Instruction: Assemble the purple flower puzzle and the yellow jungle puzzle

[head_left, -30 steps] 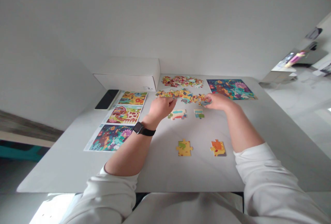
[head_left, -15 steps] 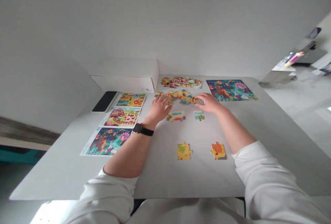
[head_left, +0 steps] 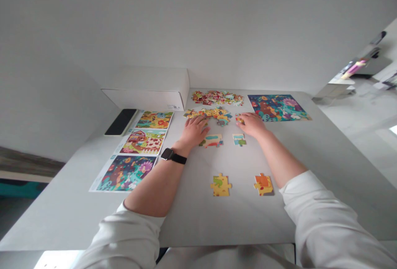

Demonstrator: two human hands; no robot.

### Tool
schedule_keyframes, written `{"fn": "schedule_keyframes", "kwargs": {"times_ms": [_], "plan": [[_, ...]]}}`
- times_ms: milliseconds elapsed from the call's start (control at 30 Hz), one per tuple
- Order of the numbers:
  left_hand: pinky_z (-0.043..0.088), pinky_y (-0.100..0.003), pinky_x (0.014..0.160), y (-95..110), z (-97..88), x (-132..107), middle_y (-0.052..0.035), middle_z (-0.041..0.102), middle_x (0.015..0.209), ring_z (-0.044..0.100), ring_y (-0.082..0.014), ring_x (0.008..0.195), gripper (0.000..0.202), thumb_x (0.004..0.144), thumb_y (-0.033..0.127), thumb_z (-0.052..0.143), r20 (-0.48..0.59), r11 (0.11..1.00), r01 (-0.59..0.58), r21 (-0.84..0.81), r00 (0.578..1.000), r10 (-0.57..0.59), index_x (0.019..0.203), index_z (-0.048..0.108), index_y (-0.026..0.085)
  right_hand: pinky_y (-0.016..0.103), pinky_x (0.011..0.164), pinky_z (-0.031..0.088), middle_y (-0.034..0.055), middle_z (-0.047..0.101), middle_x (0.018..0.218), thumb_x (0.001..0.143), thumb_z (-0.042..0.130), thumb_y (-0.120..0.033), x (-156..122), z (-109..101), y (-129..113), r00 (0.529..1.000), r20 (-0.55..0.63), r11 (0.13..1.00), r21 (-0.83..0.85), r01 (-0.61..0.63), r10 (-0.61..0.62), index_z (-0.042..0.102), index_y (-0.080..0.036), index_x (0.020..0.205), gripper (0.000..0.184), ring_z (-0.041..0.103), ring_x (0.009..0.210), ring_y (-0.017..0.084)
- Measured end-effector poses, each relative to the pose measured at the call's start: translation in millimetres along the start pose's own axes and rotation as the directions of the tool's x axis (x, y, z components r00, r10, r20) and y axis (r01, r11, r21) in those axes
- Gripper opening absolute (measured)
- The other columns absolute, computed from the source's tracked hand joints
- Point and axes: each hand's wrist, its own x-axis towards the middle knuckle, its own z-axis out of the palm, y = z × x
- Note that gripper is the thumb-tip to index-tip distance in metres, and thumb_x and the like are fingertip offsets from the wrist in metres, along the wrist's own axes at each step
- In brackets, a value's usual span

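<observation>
My left hand lies with fingers spread over the near left edge of a pile of yellow jigsaw pieces. My right hand is just right of that pile, its fingers closed on a small jigsaw piece, mostly covered by them. Below the hands lie a joined strip of pieces and a smaller blue-green joined pair. Nearer to me are a yellow piece with a green shape and an orange and yellow piece, lying apart.
A second pile of reddish pieces lies behind. At the back right is an assembled dark blue puzzle. On the left are a picture sheet, a black phone and a white box against the wall.
My right hand has drawn a piece slightly away from the right end of the yellow pile. My left hand has shifted a little right and nearer. The view has tilted slightly.
</observation>
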Motion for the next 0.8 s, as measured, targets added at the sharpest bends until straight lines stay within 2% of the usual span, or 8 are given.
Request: {"fn": "schedule_keyframes", "kwargs": {"times_ms": [133, 267, 400, 500, 600, 667, 800], "plan": [[0.032, -0.055, 0.133, 1.2, -1.8, 0.2, -0.0095, 0.062, 0.162, 0.051, -0.0326, 0.153, 0.046, 0.105, 0.035, 0.06, -0.027, 1.0, 0.019, -0.003, 0.999, -0.019, 0.149, 0.069, 0.029, 0.05, 0.12, 0.048, 0.0142, 0.072, 0.146, 0.104, 0.066, -0.04, -1.4, -1.1, -3.9, 1.0, -0.021, 0.999, 0.031, -0.014, 0.014, 0.075, -0.025, 0.138, 0.038, 0.063, 0.138, 0.035], [0.038, -0.052, 0.129, 2.6, -6.3, 1.6, -0.0107, 0.071, 0.15, 0.06, -0.0314, 0.144, 0.042, 0.102, 0.029, 0.061, -0.056, 0.999, 0.048, -0.004, 0.997, -0.048, 0.142, 0.074, 0.026, 0.047, 0.124, 0.045, 0.0144, 0.066, 0.155, 0.106, 0.063, -0.039, 3.7, -7.6, -16.3, 0.994, -0.05, 0.988, 0.118, 0.103, -0.098, 0.067, -0.021, 0.149, 0.047, 0.059, 0.145, 0.032], [0.043, -0.049, 0.124, 3.1, -9.7, 2.6, -0.0103, 0.078, 0.138, 0.067, -0.0298, 0.134, 0.035, 0.101, 0.023, 0.059, -0.1, 0.998, 0.057, -0.034, 0.993, -0.06, 0.131, 0.079, 0.024, 0.049, 0.124, 0.046, 0.014, 0.064, 0.159, 0.106, 0.063, -0.042, 26.6, -11.5, -40.7, 0.984, -0.004, 0.98, 0.095, 0.178, -0.178, 0.064, -0.023, 0.152, 0.05, 0.058, 0.146, 0.034], [0.044, -0.048, 0.123, 2.7, -10.8, 2.8, -0.009, 0.08, 0.132, 0.07, -0.0294, 0.128, 0.033, 0.1, 0.02, 0.058, -0.127, 0.997, 0.054, -0.053, 0.99, -0.06, 0.123, 0.081, 0.024, 0.051, 0.118, 0.05, 0.0167, 0.068, 0.154, 0.107, 0.061, -0.049, 53.6, -10.5, -60.1, 0.995, 0.025, 0.994, 0.052, 0.093, -0.094, 0.062, -0.025, 0.154, 0.053, 0.062, 0.141, 0.037], [0.045, -0.047, 0.121, 2.2, -11.5, 2.7, -0.0091, 0.081, 0.128, 0.071, -0.0289, 0.125, 0.032, 0.1, 0.018, 0.057, -0.135, 0.997, 0.042, -0.064, 0.99, -0.05, 0.12, 0.081, 0.023, 0.05, 0.115, 0.052, 0.0194, 0.068, 0.152, 0.103, 0.065, -0.055, 76.3, -7.9, -73.4, 0.998, 0.067, 1.0, 0.021, 0.017, -0.018, 0.059, -0.023, 0.157, 0.063, 0.064, 0.14, 0.038], [0.046, -0.046, 0.12, 2.2, -11.9, 2.6, -0.009, 0.082, 0.128, 0.072, -0.0286, 0.124, 0.032, 0.1, 0.017, 0.057, -0.136, 0.997, 0.043, -0.07, 0.989, -0.053, 0.12, 0.082, 0.023, 0.05, 0.117, 0.051, 0.0185, 0.064, 0.157, 0.099, 0.07, -0.058, 83.3, -5.6, -76.9, 0.994, 0.104, 0.999, 0.019, 0.044, -0.046, 0.059, -0.024, 0.158, 0.069, 0.06, 0.145, 0.039], [0.048, -0.046, 0.117, 3.3, -12.3, 2.3, -0.009, 0.082, 0.127, 0.071, -0.0292, 0.124, 0.032, 0.099, 0.017, 0.057, -0.131, 0.995, 0.056, -0.084, 0.989, -0.066, 0.118, 0.082, 0.025, 0.05, 0.121, 0.049, 0.0125, 0.058, 0.165, 0.095, 0.076, -0.053, 78.6, -1.0, -68.0, 0.977, 0.163, 0.99, 0.022, 0.136, -0.138, 0.065, -0.03, 0.153, 0.064, 0.056, 0.15, 0.038]]}}
